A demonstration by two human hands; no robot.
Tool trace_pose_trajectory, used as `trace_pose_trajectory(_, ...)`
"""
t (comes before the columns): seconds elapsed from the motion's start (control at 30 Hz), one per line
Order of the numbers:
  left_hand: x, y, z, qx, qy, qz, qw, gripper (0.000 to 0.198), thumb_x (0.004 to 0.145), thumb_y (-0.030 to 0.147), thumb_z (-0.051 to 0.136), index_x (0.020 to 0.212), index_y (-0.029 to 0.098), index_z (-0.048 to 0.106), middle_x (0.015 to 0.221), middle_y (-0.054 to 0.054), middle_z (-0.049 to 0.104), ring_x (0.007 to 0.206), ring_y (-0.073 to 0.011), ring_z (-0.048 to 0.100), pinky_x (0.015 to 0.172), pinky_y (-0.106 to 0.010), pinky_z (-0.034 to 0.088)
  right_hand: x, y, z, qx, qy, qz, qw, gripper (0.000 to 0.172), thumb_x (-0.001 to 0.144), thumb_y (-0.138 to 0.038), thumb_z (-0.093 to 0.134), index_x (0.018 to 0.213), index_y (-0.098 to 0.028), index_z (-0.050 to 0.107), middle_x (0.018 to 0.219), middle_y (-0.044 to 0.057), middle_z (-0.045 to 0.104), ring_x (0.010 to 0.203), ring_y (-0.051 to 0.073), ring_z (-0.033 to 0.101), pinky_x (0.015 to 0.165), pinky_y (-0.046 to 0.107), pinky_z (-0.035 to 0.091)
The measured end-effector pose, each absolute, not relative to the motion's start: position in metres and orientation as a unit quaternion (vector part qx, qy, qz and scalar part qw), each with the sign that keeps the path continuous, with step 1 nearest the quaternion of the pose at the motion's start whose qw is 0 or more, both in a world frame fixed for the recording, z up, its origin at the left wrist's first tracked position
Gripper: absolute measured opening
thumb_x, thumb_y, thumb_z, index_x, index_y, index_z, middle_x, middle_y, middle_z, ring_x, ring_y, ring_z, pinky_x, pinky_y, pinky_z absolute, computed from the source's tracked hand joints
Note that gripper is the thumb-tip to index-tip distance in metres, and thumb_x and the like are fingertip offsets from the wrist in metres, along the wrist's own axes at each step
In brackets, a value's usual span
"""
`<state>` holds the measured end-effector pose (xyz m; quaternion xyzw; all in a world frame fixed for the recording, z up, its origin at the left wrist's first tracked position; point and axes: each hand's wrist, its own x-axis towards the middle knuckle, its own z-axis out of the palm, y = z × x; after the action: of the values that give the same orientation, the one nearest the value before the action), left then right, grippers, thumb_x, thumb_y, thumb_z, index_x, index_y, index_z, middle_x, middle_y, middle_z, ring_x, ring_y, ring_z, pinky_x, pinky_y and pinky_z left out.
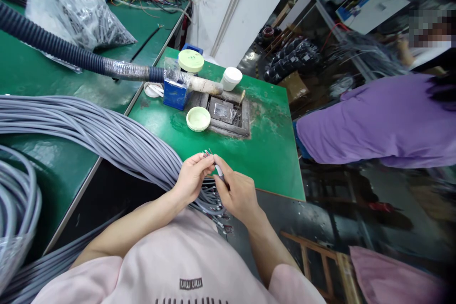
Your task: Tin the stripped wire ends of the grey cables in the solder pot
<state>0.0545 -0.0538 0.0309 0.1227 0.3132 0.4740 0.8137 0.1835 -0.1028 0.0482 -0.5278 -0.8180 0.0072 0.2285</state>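
Both hands meet just in front of my body, over the near edge of the green table. My left hand (pixel 194 173) pinches the thin stripped wires (pixel 207 153) at the end of a grey cable. My right hand (pixel 237 190) is closed round the cable end (pixel 219 171), just below those wires. A thick bundle of grey cables (pixel 142 145) comes in from the left and passes behind my left hand. More stripped cable ends (pixel 213 202) hang beneath both hands.
A square metal pot (pixel 223 110) is set in the table (pixel 274 161). Around it are a pale green dish (pixel 198 119), a white tub (pixel 231 79), a blue box (pixel 175 94) and a ribbed hose (pixel 89 59). A person in purple (pixel 384 123) is at the right.
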Motion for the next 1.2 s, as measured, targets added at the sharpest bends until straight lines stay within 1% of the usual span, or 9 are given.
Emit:
trace_pose_trajectory(0.17, 0.056, -0.056, 0.031, 0.112, 0.308, 0.484, 0.812, 0.027, 0.059, 0.029, 0.083, 0.063, 0.013, 0.061, 0.057, 0.004, 0.060, 0.055, -0.0049, 0.055, 0.061, -0.017, 0.045, 0.183, -0.103, 0.049, -0.542, -0.812, 0.001, 0.217, 0.049, 0.096, -0.021, 0.043, 0.144, -0.017, 0.038, 0.072, 0.002, 0.071, 0.054, 0.013, 0.060, 0.057, 0.026, 0.041)
trace_pose_trajectory(0.37, 0.059, -0.058, 0.026, 0.121, 0.307, 0.496, 0.803, 0.027, 0.059, 0.029, 0.083, 0.064, 0.014, 0.062, 0.060, 0.005, 0.060, 0.057, -0.0048, 0.056, 0.063, -0.018, 0.046, 0.182, -0.103, 0.050, -0.545, -0.811, -0.001, 0.213, 0.047, 0.095, -0.018, 0.042, 0.142, -0.017, 0.043, 0.064, 0.000, 0.068, 0.050, 0.012, 0.058, 0.054, 0.025, 0.039)
trace_pose_trajectory(0.5, 0.059, -0.058, 0.026, 0.136, 0.319, 0.508, 0.788, 0.026, 0.059, 0.029, 0.083, 0.064, 0.014, 0.063, 0.063, 0.004, 0.063, 0.059, -0.0056, 0.057, 0.064, -0.019, 0.046, 0.183, -0.103, 0.048, -0.551, -0.804, 0.013, 0.222, 0.046, 0.095, -0.020, 0.042, 0.141, -0.016, 0.044, 0.072, 0.003, 0.072, 0.054, 0.013, 0.062, 0.057, 0.025, 0.042)
trace_pose_trajectory(0.73, 0.059, -0.058, 0.025, 0.147, 0.329, 0.527, 0.770, 0.030, 0.057, 0.030, 0.085, 0.065, 0.015, 0.061, 0.061, 0.005, 0.063, 0.060, -0.0060, 0.060, 0.065, -0.019, 0.047, 0.185, -0.099, 0.047, -0.559, -0.799, 0.021, 0.222, 0.042, 0.095, -0.020, 0.042, 0.137, -0.017, 0.049, 0.074, 0.003, 0.073, 0.053, 0.013, 0.062, 0.055, 0.024, 0.042)
trace_pose_trajectory(0.87, 0.059, -0.059, 0.020, 0.192, 0.335, 0.533, 0.753, 0.027, 0.062, 0.032, 0.083, 0.071, 0.016, 0.063, 0.065, 0.003, 0.066, 0.063, -0.0090, 0.064, 0.067, -0.021, 0.049, 0.186, -0.098, 0.047, -0.570, -0.789, 0.050, 0.223, 0.040, 0.095, -0.021, 0.042, 0.133, -0.016, 0.053, 0.078, 0.005, 0.074, 0.054, 0.014, 0.063, 0.056, 0.024, 0.044)
trace_pose_trajectory(0.97, 0.055, -0.059, 0.019, 0.251, 0.327, 0.534, 0.738, 0.027, 0.066, 0.033, 0.080, 0.081, 0.016, 0.066, 0.071, 0.000, 0.070, 0.070, -0.0115, 0.066, 0.070, -0.023, 0.050, 0.188, -0.095, 0.052, -0.583, -0.765, 0.114, 0.249, 0.037, 0.093, -0.022, 0.044, 0.128, -0.017, 0.055, 0.085, 0.006, 0.073, 0.058, 0.013, 0.064, 0.057, 0.024, 0.046)
trace_pose_trajectory(1.0, 0.052, -0.058, 0.019, 0.277, 0.324, 0.536, 0.729, 0.027, 0.068, 0.033, 0.079, 0.086, 0.016, 0.066, 0.074, -0.001, 0.071, 0.072, -0.0122, 0.067, 0.073, -0.024, 0.051, 0.189, -0.091, 0.055, -0.590, -0.750, 0.144, 0.260, 0.037, 0.092, -0.023, 0.045, 0.127, -0.018, 0.056, 0.083, 0.004, 0.073, 0.057, 0.013, 0.062, 0.056, 0.024, 0.045)
trace_pose_trajectory(1.1, 0.034, -0.053, 0.018, 0.392, 0.331, 0.561, 0.650, 0.030, 0.077, 0.031, 0.072, 0.103, 0.018, 0.065, 0.081, -0.003, 0.073, 0.077, -0.0134, 0.067, 0.077, -0.026, 0.051, 0.196, -0.072, 0.066, -0.604, -0.698, 0.248, 0.295, 0.036, 0.091, -0.027, 0.048, 0.124, -0.018, 0.057, 0.057, -0.004, 0.061, 0.044, 0.010, 0.051, 0.047, 0.022, 0.040)
trace_pose_trajectory(1.2, 0.008, -0.042, 0.012, 0.528, 0.376, 0.610, 0.455, 0.022, 0.081, 0.026, 0.067, 0.102, 0.019, 0.066, 0.081, -0.003, 0.071, 0.077, -0.0144, 0.064, 0.078, -0.029, 0.049, 0.202, -0.038, 0.072, -0.585, -0.648, 0.357, 0.332, 0.037, 0.087, -0.030, 0.052, 0.121, -0.016, 0.058, 0.041, -0.009, 0.046, 0.036, 0.009, 0.041, 0.041, 0.022, 0.034)
